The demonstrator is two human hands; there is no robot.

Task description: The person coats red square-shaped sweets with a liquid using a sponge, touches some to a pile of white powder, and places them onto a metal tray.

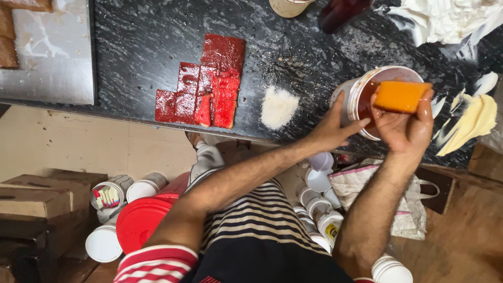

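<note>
My right hand (404, 128) holds an orange rectangular slab (401, 96) over the mouth of a white tub (350, 94) that has red syrup inside. The tub lies tilted on the black stone counter (136, 47), steadied at its side by my left hand (335, 126). Several red glazed rectangular pieces (207, 84) lie side by side on the counter to the left. A small heap of white sugar-like powder (279, 107) sits between them and the tub.
A metal tray (52, 52) with brown pieces rests at the far left. White cream (445, 21) and a yellow cream smear (471, 123) lie at the right. Below the counter stand a red lid (141, 220), several white tubs (319, 204), cardboard boxes (36, 199) and a cloth bag (408, 209).
</note>
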